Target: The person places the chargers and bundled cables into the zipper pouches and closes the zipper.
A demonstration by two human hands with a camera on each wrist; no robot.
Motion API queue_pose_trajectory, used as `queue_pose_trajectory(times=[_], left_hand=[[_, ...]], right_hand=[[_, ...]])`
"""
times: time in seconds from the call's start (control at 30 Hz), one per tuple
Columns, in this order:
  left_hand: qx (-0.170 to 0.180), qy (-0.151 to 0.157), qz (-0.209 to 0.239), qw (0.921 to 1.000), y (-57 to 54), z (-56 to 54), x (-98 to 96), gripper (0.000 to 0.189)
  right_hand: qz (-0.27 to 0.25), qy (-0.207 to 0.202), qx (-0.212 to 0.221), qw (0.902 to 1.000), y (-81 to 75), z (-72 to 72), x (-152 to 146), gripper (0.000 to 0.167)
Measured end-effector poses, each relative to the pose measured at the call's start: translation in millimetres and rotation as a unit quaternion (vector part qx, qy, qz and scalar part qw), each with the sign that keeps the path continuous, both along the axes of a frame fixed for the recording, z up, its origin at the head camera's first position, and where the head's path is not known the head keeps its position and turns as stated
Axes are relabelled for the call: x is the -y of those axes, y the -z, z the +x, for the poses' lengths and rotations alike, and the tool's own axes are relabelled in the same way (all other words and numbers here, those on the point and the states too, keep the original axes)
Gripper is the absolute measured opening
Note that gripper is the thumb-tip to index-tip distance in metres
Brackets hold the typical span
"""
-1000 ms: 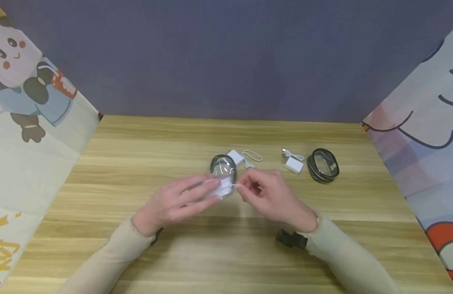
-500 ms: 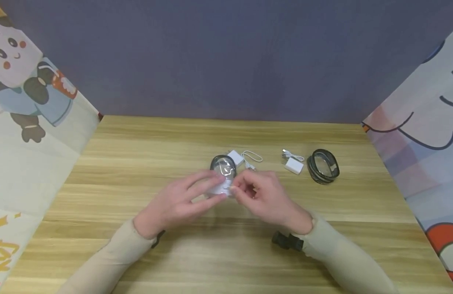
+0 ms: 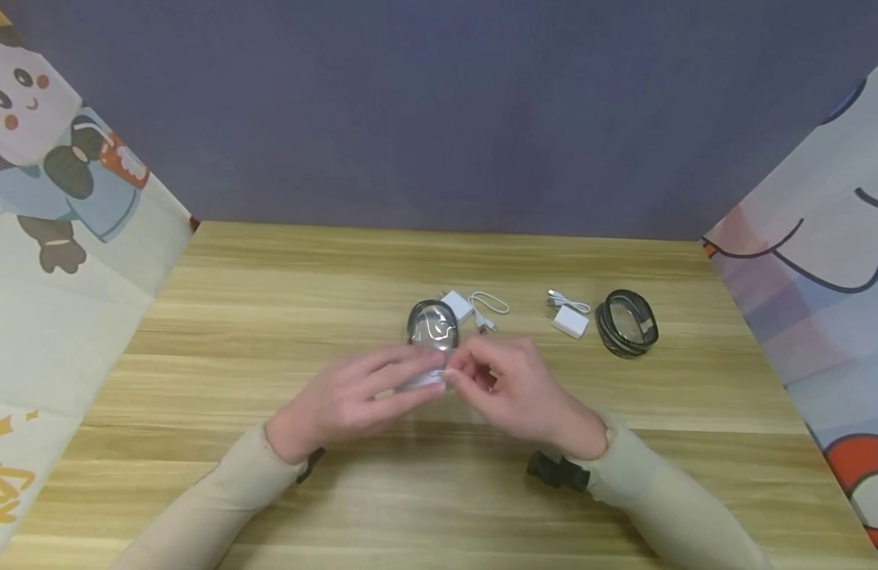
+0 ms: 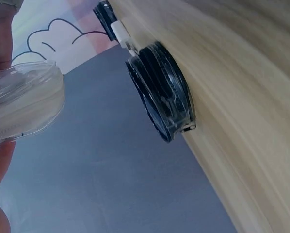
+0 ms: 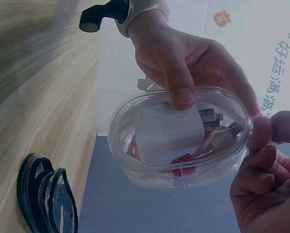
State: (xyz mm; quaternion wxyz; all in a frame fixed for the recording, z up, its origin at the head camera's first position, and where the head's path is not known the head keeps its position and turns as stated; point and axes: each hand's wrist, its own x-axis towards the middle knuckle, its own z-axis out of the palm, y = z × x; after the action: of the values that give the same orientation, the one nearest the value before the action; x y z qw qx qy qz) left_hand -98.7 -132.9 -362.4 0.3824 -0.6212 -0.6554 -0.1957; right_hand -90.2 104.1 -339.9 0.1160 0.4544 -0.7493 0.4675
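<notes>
My left hand (image 3: 360, 396) grips a clear oval plastic case (image 5: 179, 167), its thumb on top. Inside lie a white charger plug (image 5: 167, 131) with metal prongs and a cable with a light-coloured connector (image 5: 225, 137). With thumb and forefinger, my right hand (image 3: 520, 388) pinches at the case's end edge; what small part sits between the fingertips is hidden. The hands hold the case raised over the wooden table. Just behind it stands a black-rimmed clear case (image 3: 433, 310), partly overlapped by the left fingers in the head view.
A white charger plug (image 3: 457, 305) and a looped white cable (image 3: 490, 298) lie behind the hands. Farther right are another white plug (image 3: 570, 321), a bundled white cable (image 3: 568, 302) and a second black-rimmed case (image 3: 626, 348). A grey-blue panel (image 3: 439, 119) borders the table's back.
Both hands have shifted slightly toward the table's front with the clear case. The right fingertips have moved left, closer to the case, and the cable end behind them now shows more.
</notes>
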Motion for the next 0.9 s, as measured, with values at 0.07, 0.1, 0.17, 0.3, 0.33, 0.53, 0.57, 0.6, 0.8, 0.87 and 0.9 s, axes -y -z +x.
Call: queue_pose_trajectory(times=[0.07, 0.1, 0.17, 0.3, 0.33, 0.53, 0.57, 0.6, 0.8, 0.87, 0.9], left_hand=[[-0.014, 0.002, 0.007, 0.9999, -1.8, -0.3, 0.6, 0.027], [-0.021, 0.002, 0.009, 0.9997, -2.7, -0.2, 1.0, 0.027], [-0.035, -0.002, 0.016, 0.9992, -4.9, 0.4, 1.9, 0.025], [-0.056, -0.01, 0.022, 0.9981, -9.3, 2.0, 3.3, 0.024], [-0.058, -0.01, 0.024, 0.9979, -10.4, 2.2, 3.6, 0.024], [-0.072, -0.001, 0.034, 0.9968, -13.3, 2.3, 6.0, 0.021], [-0.075, 0.001, 0.035, 0.9966, -13.1, 2.2, 6.4, 0.021], [-0.077, 0.004, 0.039, 0.9963, -12.9, 2.4, 6.5, 0.021], [-0.102, 0.019, 0.063, 0.9926, -16.2, 6.6, 3.7, 0.019], [-0.119, 0.02, 0.07, 0.9903, -18.8, 8.4, 3.1, 0.018], [-0.128, 0.02, 0.073, 0.9889, -20.1, 9.1, 2.8, 0.018]], right_hand=[[-0.002, -0.001, -0.002, 1.0, -0.7, 1.0, -1.1, 0.01], [-0.002, 0.0, -0.002, 1.0, -1.3, 1.7, -1.6, 0.009], [-0.005, 0.0, -0.003, 1.0, -2.2, 2.6, -2.9, 0.007], [-0.012, -0.002, -0.007, 0.9999, -3.6, 3.3, -4.0, 0.005], [-0.015, -0.004, -0.008, 0.9999, -3.9, 3.3, -4.3, 0.005], [-0.019, -0.005, -0.009, 0.9998, -4.2, 3.8, -7.0, 0.006], [-0.018, -0.004, -0.007, 0.9998, -4.2, 3.9, -7.6, 0.006], [-0.017, -0.005, 0.0, 0.9998, -4.3, 4.0, -8.2, 0.007], [-0.032, -0.022, 0.078, 0.9962, -6.7, 4.7, -13.2, 0.014], [-0.038, -0.028, 0.101, 0.9937, -8.6, 5.0, -14.6, 0.016], [-0.039, -0.028, 0.111, 0.9926, -9.5, 5.2, -15.1, 0.016]])
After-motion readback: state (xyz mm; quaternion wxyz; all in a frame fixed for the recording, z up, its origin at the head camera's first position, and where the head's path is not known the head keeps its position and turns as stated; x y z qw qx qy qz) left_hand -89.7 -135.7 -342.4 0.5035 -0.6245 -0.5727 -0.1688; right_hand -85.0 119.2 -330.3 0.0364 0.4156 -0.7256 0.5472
